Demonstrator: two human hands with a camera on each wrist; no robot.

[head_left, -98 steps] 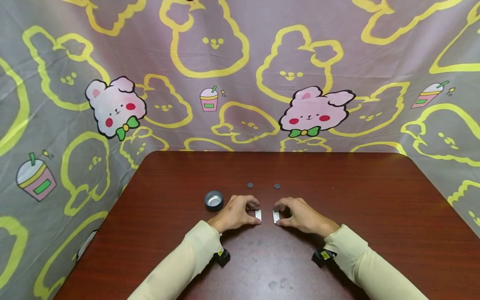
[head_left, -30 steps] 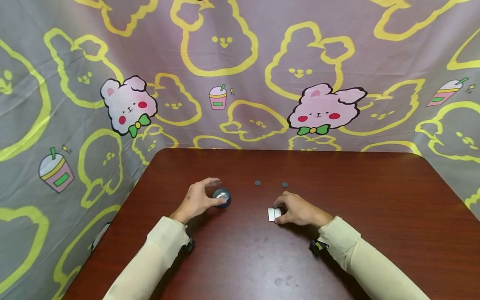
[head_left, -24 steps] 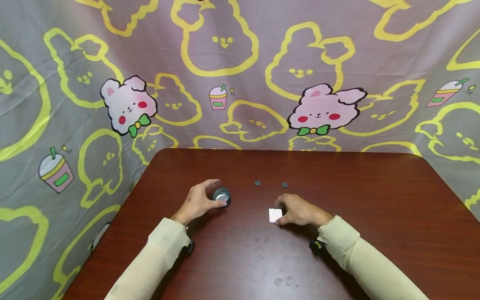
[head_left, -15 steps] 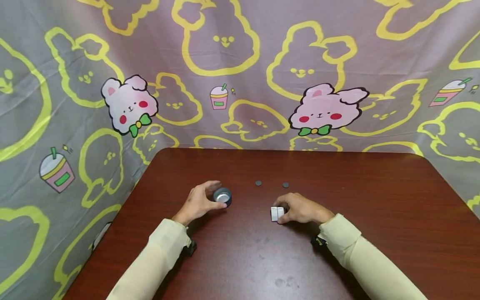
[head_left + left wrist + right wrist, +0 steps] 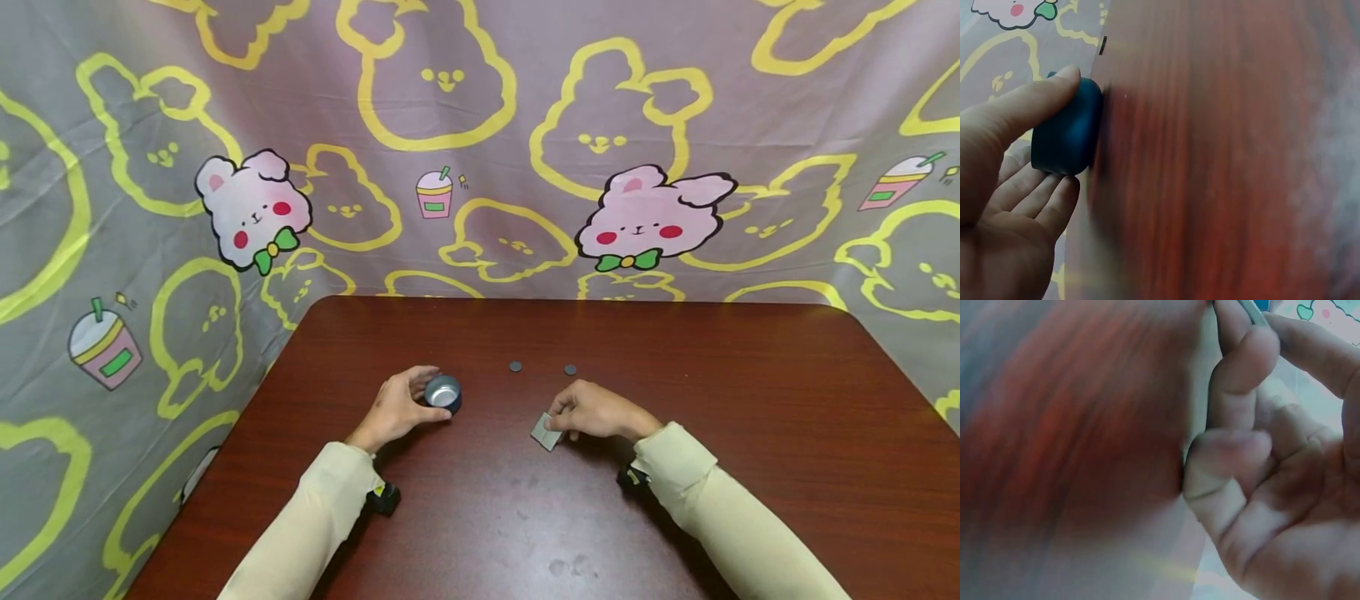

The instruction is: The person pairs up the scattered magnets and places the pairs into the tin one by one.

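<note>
My left hand (image 5: pixel 397 408) grips a small round metal bowl (image 5: pixel 443 394), dark blue outside and silver inside, which stands upright. In the left wrist view, the thumb lies on one side of the bowl (image 5: pixel 1066 128) and the fingers on the other. To the right, my right hand (image 5: pixel 596 410) pinches a small, flat, grey square piece (image 5: pixel 546 432) between thumb and fingers, and the piece is tilted. Only the thin edge of that square piece (image 5: pixel 1252 311) shows at the top of the right wrist view, at the fingertips.
Two small dark discs (image 5: pixel 515 367) lie apart on the brown wooden table (image 5: pixel 480 517), beyond the hands. A curtain (image 5: pixel 480 167) printed with cartoon rabbits hangs along the table's back and sides.
The left hand has left the white pieces and taken hold of the bowl. The two white pieces came together in the right hand, which has turned so that a grey face shows.
</note>
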